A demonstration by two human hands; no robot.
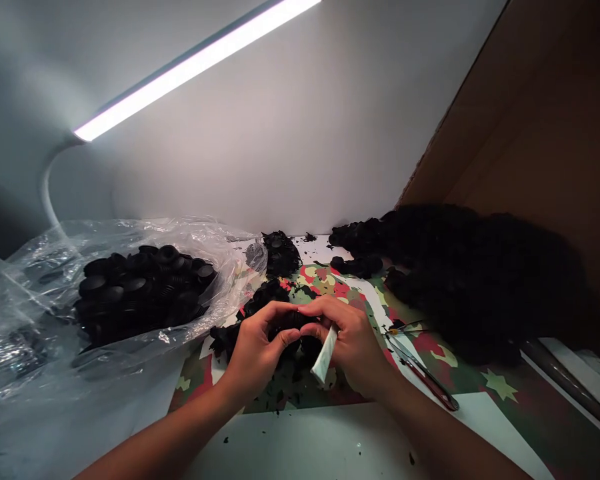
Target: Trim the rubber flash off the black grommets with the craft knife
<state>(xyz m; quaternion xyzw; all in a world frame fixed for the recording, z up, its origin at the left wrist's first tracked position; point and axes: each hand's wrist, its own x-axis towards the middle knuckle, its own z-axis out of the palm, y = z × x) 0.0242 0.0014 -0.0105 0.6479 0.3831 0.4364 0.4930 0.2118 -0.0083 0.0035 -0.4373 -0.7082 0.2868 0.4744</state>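
Sitting between left hand [257,343] and right hand [349,341], pinched by both: 1 black piece [296,319].

No legible text, label, brand or number anywhere. Only sign-like mark: a pale pointed star [500,385] on the camouflage-patterned sheet [545,415], right side, no lettering readable with it. Clear plastic bag [237,293], lamp [200,67], white strip [324,359] by the right hand [353,333]: nothing readable on any.
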